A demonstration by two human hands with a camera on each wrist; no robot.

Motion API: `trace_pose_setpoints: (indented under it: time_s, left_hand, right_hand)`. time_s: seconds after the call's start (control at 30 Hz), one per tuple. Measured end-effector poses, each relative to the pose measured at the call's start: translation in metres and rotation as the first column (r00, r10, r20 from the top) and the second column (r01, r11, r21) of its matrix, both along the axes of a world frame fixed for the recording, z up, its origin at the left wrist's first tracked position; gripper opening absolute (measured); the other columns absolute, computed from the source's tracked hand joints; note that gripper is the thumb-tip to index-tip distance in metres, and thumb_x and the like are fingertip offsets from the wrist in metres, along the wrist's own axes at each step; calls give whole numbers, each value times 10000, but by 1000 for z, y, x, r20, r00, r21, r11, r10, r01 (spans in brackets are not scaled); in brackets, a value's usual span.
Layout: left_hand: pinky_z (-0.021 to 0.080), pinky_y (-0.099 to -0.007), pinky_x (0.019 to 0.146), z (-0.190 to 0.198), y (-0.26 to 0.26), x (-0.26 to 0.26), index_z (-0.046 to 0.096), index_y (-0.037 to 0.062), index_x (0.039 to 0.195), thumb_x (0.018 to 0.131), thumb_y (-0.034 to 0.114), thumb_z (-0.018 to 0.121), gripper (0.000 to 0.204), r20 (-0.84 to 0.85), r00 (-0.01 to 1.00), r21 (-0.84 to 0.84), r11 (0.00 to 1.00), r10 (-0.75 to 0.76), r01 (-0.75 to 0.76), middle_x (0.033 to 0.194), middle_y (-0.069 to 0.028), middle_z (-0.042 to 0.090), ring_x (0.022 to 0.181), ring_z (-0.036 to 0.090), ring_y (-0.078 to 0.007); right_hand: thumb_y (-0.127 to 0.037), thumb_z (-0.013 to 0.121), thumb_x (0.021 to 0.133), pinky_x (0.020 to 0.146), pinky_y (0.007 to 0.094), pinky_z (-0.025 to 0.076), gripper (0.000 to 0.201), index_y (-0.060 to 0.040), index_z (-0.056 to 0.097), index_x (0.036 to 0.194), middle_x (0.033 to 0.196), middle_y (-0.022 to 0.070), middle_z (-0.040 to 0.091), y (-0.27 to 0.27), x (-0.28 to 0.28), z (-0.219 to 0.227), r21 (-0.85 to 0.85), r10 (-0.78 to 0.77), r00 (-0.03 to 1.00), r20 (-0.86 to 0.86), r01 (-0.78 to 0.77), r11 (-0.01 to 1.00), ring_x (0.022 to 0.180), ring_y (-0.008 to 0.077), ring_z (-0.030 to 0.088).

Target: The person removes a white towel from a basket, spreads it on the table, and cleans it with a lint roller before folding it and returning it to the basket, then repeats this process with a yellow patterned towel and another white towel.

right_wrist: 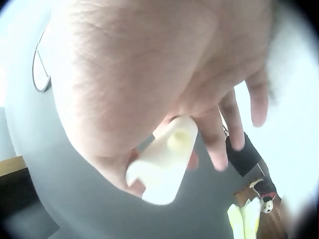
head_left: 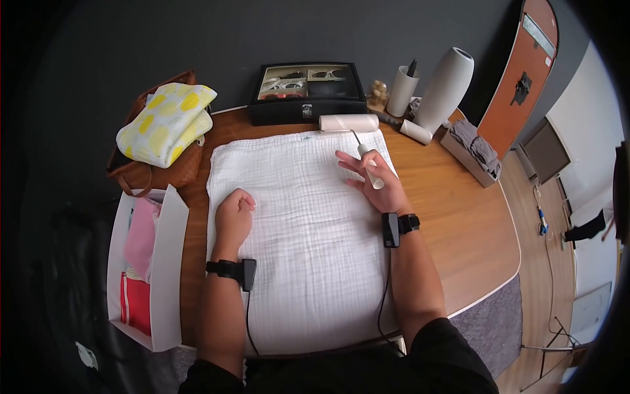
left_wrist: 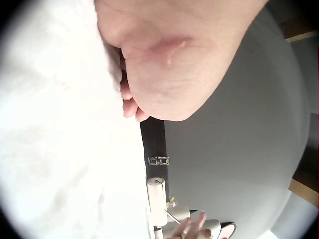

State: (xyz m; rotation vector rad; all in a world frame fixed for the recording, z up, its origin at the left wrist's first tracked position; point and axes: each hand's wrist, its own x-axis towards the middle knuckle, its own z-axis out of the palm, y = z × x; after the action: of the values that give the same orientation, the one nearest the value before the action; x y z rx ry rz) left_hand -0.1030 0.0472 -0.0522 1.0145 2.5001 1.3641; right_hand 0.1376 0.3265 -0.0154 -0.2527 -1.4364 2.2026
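A white cloth (head_left: 302,230) is spread over the wooden table. The left hand (head_left: 234,217) rests on its left part with fingers curled in, and nothing shows in its grip; the left wrist view has this hand (left_wrist: 169,64) beside the cloth (left_wrist: 65,124). Thumb and index finger of the right hand (head_left: 380,184) pinch the white handle (head_left: 375,176) of a lint roller, the other fingers spread. Its pale roll (head_left: 349,123) lies across the cloth's far edge. In the right wrist view the handle's end (right_wrist: 164,164) shows below the palm of the right hand (right_wrist: 149,74).
Behind the cloth stands a black glasses case (head_left: 308,111). A basket (head_left: 177,171) with a yellow-spotted cloth and a white box (head_left: 169,269) of folded fabric are on the left. A white cylinder (head_left: 447,85), a cup (head_left: 401,92) and a box of grey cloths (head_left: 469,159) stand at right.
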Motion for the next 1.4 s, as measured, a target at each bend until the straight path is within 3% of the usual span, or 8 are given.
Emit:
trace_pose_setpoints:
  time_s: [0.23, 0.57, 0.67, 0.83, 1.0, 1.13, 1.27, 1.4]
  left_hand:
    - [531, -386, 725, 1, 1, 2, 685, 36, 902, 1023, 35, 476, 242, 0, 1000, -19, 1000, 2, -2, 814, -108, 734, 747, 692, -265]
    - [533, -388, 719, 2, 0, 2, 689, 36, 909, 1029, 44, 476, 245, -10, 1000, -8, 1000, 4, -4, 816, -104, 737, 734, 693, -265]
    - [533, -387, 715, 5, 0, 3, 689, 38, 910, 1030, 47, 475, 245, 13, 1000, -32, 999, 10, -9, 813, -104, 734, 734, 693, -263]
    - [532, -391, 712, 0, 0, 0, 689, 41, 912, 1032, 50, 474, 247, -27, 1000, 9, 1000, -12, 12, 814, -104, 732, 735, 693, -262]
    - [535, -394, 718, -1, 0, 0, 689, 42, 911, 1032, 53, 477, 244, -16, 1000, -1, 1000, -4, 4, 811, -107, 734, 739, 695, -267]
    - [536, -391, 719, -1, 0, 0, 691, 46, 913, 1032, 51, 475, 246, -14, 1000, 8, 1000, -2, 2, 817, -106, 738, 746, 697, -268]
    - [539, -389, 725, 3, 1, 2, 689, 46, 916, 1035, 52, 474, 246, -19, 1000, -48, 999, 5, -6, 819, -108, 741, 755, 703, -268]
    - [541, -385, 729, 2, 0, 1, 688, 46, 920, 1036, 54, 472, 246, 12, 1000, -7, 1000, 2, -2, 819, -111, 742, 760, 708, -264]
  right_hand:
    - [-459, 702, 1002, 993, 375, 542, 331, -130, 664, 1031, 1177, 39, 709, -14, 6, 7, -13, 123, 987, -106, -125, 992, 1416, 360, 633]
    - [-435, 594, 1077, 999, 390, 530, 336, -105, 658, 1075, 1192, 114, 750, -3, 11, -4, 9, 221, 958, -185, -223, 975, 1333, 338, 676]
    - [-407, 541, 1110, 974, 382, 550, 364, -64, 663, 1097, 1160, 162, 769, -2, -1, -8, -18, 3, 1000, 16, -3, 1000, 1252, 341, 721]
    - [-435, 495, 1135, 975, 357, 522, 383, -95, 659, 1069, 1235, 210, 774, 4, 11, -9, 37, 224, 971, -81, -222, 974, 1272, 312, 703]
    - [-477, 512, 1132, 992, 366, 511, 444, -59, 659, 1127, 1173, 215, 788, -2, -2, -7, 30, -8, 996, 94, 6, 1000, 1136, 329, 750]
    - [-479, 518, 1135, 984, 399, 536, 459, -49, 680, 1129, 1147, 195, 776, 9, 8, -18, 70, 412, 877, -247, -408, 910, 1216, 348, 729]
    - [-456, 566, 1117, 999, 409, 549, 443, -33, 699, 1128, 1133, 191, 773, 9, 8, -18, 28, 131, 991, -15, -130, 991, 1245, 366, 722]
    - [-452, 604, 1105, 1019, 392, 547, 423, -42, 704, 1131, 1093, 137, 772, 10, 8, -15, 75, 312, 944, -106, -306, 949, 1289, 355, 707]
